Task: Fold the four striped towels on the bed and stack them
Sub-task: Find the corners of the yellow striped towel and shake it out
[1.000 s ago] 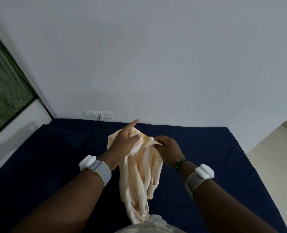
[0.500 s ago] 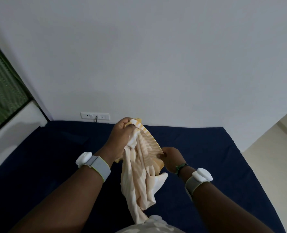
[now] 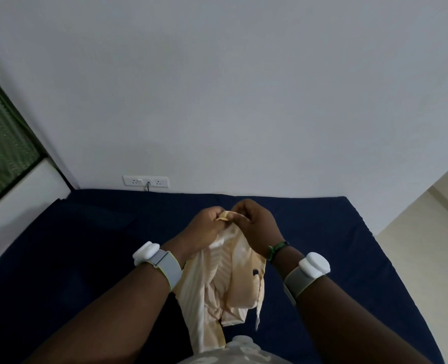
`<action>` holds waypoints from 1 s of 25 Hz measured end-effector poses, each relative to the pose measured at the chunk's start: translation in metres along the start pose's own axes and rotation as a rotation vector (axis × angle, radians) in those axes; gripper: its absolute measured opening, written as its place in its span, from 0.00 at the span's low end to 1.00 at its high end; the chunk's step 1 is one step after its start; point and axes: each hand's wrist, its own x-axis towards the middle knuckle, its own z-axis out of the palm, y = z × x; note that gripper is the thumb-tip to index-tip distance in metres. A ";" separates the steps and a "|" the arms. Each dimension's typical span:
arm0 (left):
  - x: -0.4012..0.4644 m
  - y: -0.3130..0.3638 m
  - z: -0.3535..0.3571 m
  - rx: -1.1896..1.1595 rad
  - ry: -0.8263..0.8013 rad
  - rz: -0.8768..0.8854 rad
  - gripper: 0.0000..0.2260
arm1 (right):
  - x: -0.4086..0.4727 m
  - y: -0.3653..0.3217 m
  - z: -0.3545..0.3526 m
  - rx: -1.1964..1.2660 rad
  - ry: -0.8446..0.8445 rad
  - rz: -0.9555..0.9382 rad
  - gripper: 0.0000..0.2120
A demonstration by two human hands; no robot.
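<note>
Striped towel (image 3: pixel 228 279): hangs over the bed (image 3: pixel 86 245) | your left hand (image 3: pixel 204 227) and right hand (image 3: pixel 257 224): fingers pinching its top edge together

Readable text: none anywhere in the head view.
Striped towel (image 3: pixel 228 274): a small dark tag on its right side, too small to read.
Wall socket plate (image 3: pixel 145 181): on the far wall just above the bed, only socket holes and a switch, no lettering to be made out.
Left wristband unit (image 3: pixel 146 252): plain white, no mark visible.
Right wristband unit (image 3: pixel 314 264): plain white, no mark visible.
</note>
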 end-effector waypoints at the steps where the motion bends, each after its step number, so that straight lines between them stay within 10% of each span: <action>1: 0.002 0.001 -0.005 -0.077 0.027 0.009 0.06 | -0.003 0.008 -0.001 -0.025 -0.036 0.020 0.05; 8: 0.010 0.005 -0.026 -0.292 0.221 0.015 0.10 | -0.018 0.065 0.001 -0.172 -0.102 0.269 0.10; 12: -0.003 0.005 0.001 -0.121 -0.015 0.077 0.24 | -0.008 0.031 -0.001 -0.042 -0.049 0.141 0.13; 17: -0.005 0.003 0.014 -0.004 -0.001 0.014 0.05 | -0.008 0.008 -0.004 0.001 -0.027 0.038 0.08; 25: 0.006 0.007 0.000 -0.034 0.261 0.022 0.11 | -0.027 0.062 -0.011 -0.142 -0.041 0.293 0.09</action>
